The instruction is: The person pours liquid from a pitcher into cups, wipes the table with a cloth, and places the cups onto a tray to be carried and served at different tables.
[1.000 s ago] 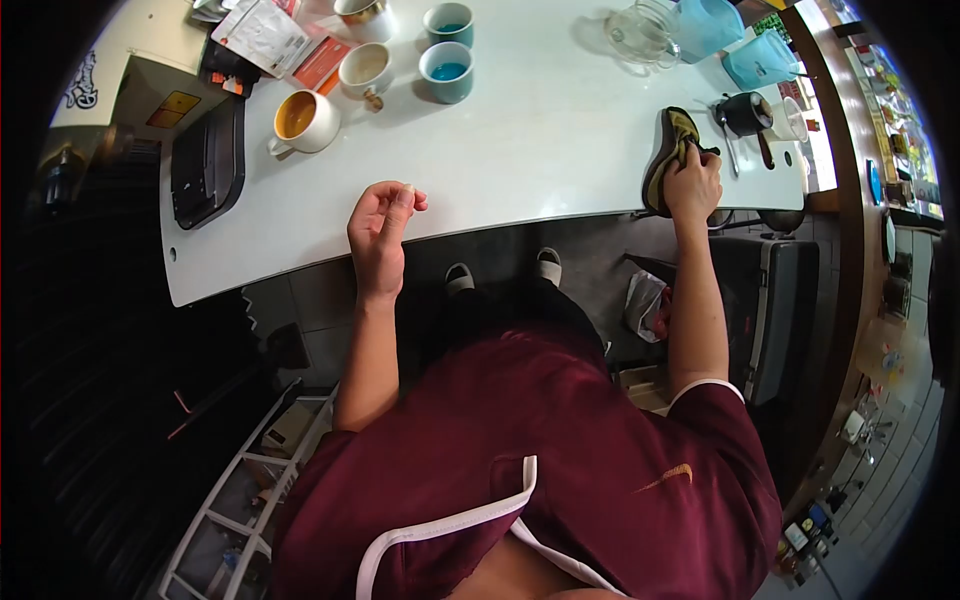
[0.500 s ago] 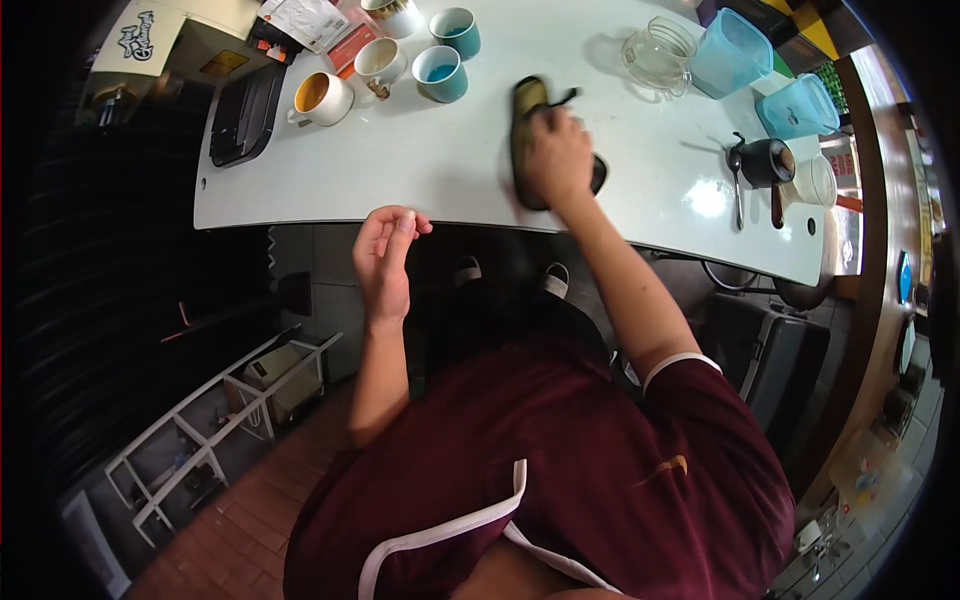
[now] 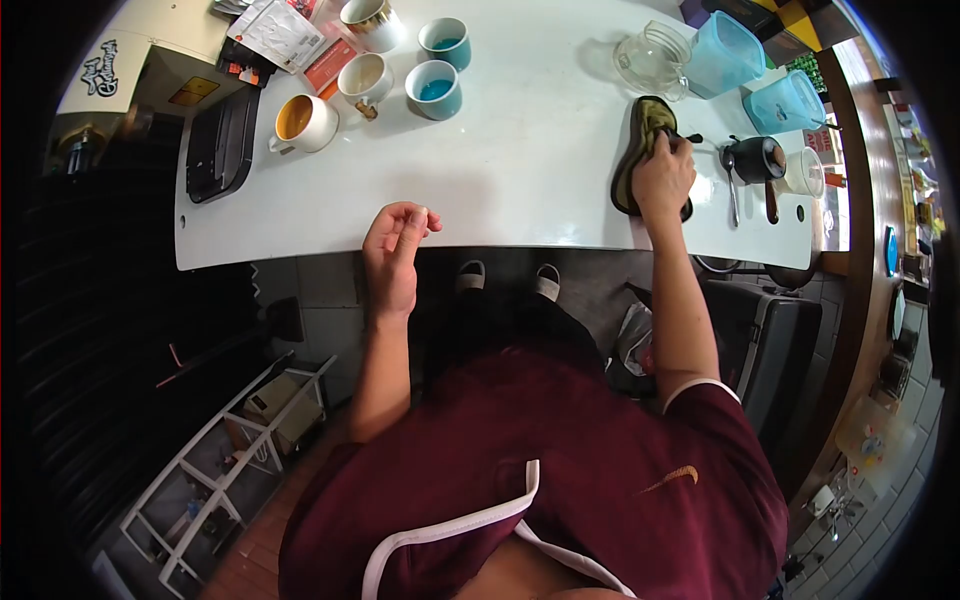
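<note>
My right hand (image 3: 664, 182) is closed on an olive-green, black-edged thing (image 3: 632, 170) on the right part of the white table. It is long, with rounded ends like a shoe sole, and a black strap-like piece sticks out past my fingers. My hand covers much of it, so its exact kind cannot be told. My left hand (image 3: 398, 250) is raised at the table's front edge, fingers curled and thumb against them, with nothing visible in it. A glass jug (image 3: 652, 60) stands just beyond the green thing, and a spoon (image 3: 733, 195) lies to its right.
Two blue-green cups (image 3: 434, 90), a white mug with an orange inside (image 3: 305, 123) and other cups stand at the back left of the table (image 3: 330, 215). Two light-blue plastic containers (image 3: 725, 55), a dark long-handled pot (image 3: 755, 158) and a clear cup (image 3: 803, 173) are at right.
My right hand has moved to the right along the table with the olive-green thing, close to the glass jug and spoon. My left hand keeps nearly the same pose.
</note>
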`<action>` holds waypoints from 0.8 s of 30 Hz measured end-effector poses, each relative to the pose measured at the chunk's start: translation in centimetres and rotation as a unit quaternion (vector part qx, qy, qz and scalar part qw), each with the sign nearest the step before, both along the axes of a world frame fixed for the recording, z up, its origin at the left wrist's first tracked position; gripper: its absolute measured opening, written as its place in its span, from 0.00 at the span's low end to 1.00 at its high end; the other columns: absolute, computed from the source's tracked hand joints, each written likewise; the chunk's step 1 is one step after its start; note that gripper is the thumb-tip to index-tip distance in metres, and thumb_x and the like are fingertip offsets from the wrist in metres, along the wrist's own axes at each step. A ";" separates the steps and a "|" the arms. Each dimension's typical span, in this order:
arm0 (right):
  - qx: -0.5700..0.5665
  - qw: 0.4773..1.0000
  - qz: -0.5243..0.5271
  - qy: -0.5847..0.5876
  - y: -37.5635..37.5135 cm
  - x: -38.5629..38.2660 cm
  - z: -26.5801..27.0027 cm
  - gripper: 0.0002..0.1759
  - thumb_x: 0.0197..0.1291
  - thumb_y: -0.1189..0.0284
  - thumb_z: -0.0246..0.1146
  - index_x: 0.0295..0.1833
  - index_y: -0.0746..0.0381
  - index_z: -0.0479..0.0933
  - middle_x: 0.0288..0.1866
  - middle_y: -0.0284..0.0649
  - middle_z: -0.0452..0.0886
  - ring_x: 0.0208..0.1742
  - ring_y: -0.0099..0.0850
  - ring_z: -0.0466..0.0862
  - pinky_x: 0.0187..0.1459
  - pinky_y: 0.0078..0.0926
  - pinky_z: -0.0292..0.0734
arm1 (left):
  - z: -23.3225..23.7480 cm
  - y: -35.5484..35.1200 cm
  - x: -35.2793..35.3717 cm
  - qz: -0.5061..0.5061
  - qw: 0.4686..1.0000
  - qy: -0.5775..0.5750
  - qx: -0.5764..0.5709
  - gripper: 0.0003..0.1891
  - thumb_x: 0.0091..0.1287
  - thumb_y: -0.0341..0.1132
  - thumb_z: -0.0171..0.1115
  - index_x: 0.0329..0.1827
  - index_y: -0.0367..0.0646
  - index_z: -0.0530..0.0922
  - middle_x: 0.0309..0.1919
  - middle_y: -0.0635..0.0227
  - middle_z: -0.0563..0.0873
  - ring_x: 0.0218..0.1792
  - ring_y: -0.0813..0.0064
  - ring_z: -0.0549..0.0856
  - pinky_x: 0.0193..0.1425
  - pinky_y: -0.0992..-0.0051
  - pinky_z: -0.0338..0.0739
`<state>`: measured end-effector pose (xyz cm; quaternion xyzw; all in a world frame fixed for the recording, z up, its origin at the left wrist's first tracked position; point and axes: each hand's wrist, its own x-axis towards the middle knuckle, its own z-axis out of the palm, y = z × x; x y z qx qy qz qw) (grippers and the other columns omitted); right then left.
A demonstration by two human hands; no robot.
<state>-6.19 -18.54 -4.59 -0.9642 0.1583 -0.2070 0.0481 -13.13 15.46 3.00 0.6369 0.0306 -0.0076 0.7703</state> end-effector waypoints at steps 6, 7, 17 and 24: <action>0.038 0.997 0.055 -0.033 10.7 6.7 -0.4 0.16 0.52 0.71 0.59 0.48 0.59 0.77 0.48 0.45 0.74 0.49 0.44 0.76 0.47 0.42 0.71 | 0.8 5.3 2.0 -0.027 0.999 -0.023 0.000 0.06 0.69 0.32 0.58 0.40 0.38 0.76 0.33 0.67 0.82 0.38 0.78 0.79 0.50 0.76 0.72; 0.021 0.998 0.048 -0.019 11.9 7.5 -0.6 0.16 0.52 0.71 0.59 0.49 0.58 0.77 0.48 0.44 0.74 0.49 0.43 0.76 0.47 0.41 0.70 | 0.8 6.2 2.2 -0.027 0.999 -0.021 0.001 0.06 0.69 0.32 0.58 0.40 0.38 0.76 0.33 0.67 0.82 0.38 0.78 0.79 0.50 0.76 0.72; -0.010 0.996 0.089 -0.011 12.5 5.0 -0.4 0.20 0.53 0.74 0.55 0.53 0.55 0.79 0.49 0.44 0.76 0.48 0.42 0.78 0.47 0.41 0.72 | -0.1 9.3 5.6 -0.114 0.993 -0.008 -0.028 0.06 0.69 0.31 0.58 0.40 0.37 0.76 0.34 0.67 0.81 0.39 0.78 0.79 0.50 0.77 0.73; -0.052 0.989 -0.136 0.016 3.7 0.8 -0.1 0.18 0.52 0.71 0.56 0.50 0.55 0.80 0.47 0.46 0.77 0.48 0.45 0.79 0.47 0.43 0.73 | -0.4 9.6 4.9 -0.121 0.991 -0.003 -0.056 0.05 0.69 0.30 0.58 0.40 0.37 0.76 0.34 0.66 0.81 0.39 0.78 0.79 0.50 0.77 0.74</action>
